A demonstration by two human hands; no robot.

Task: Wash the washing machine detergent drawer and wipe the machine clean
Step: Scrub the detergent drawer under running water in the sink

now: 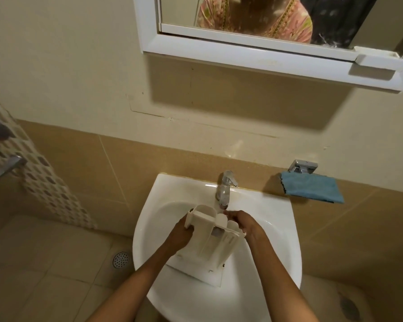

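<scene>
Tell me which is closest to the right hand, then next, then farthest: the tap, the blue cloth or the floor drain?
In the head view, from the right hand on the detergent drawer:
1. Tap, just behind the hand.
2. Blue cloth, on the wall to the right.
3. Floor drain, down on the floor, left.

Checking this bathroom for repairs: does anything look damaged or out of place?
Yes: a thin crack runs across the wall below the mirror cabinet, above the sink. The cabinet's lower right trim looks misaligned. The drawer looks intact.
</scene>
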